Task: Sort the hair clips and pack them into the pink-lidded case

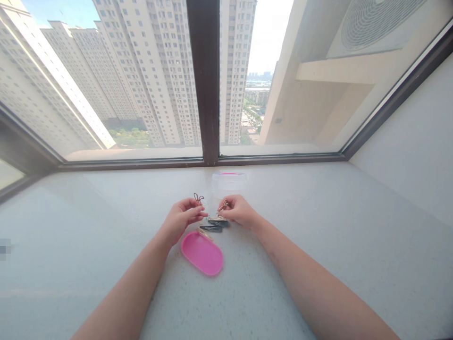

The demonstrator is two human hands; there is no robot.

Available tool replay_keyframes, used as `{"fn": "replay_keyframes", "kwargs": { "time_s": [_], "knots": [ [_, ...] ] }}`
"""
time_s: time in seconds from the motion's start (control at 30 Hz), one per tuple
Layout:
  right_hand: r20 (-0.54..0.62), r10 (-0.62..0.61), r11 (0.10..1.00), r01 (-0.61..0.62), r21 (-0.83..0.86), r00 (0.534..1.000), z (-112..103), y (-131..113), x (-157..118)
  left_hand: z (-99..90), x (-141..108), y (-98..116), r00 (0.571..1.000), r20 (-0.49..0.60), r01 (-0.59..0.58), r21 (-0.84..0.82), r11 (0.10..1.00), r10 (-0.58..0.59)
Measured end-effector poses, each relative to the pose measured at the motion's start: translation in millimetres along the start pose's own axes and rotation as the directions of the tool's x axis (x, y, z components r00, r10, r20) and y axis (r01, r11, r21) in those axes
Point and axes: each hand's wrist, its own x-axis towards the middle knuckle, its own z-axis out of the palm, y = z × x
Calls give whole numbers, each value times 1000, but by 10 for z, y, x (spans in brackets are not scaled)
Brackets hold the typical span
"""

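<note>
My left hand (pixel 184 216) pinches a brown looped item (pixel 198 198), perhaps a hair tie or bow. A similar brown looped item (pixel 224 205) is held between the fingers of my right hand (pixel 238 210). Between and just below the hands lie several hair clips: a pale one (pixel 217 219), a dark one (pixel 211 228) and a cream one (pixel 204 233) touching the rim of a pink oval tray (pixel 203 255). The tray lies nearer to me and holds nothing visible.
A clear container (pixel 229 179) with a pink part stands behind my hands, near the window frame (pixel 208 163). The pale speckled sill (pixel 247 293) runs below the windows, and a white wall (pixel 410 137) rises on the right.
</note>
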Motion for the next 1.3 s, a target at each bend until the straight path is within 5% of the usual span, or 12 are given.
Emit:
{"fn": "replay_keyframes", "kwargs": {
  "time_s": [0.27,0.73,1.3],
  "knots": [
    [24,-97,995,97,0,995,3,-42,-21,20,-8,11,1000,-11,-4,17,1000,4],
    [136,20,995,-34,95,991,14,-79,-36,42,-20,18,999,5,-52,183,982,51],
    [141,-8,997,-4,83,990,14,-16,-12,64,-19,-3,999,17,-50,241,969,47]
  ]
}}
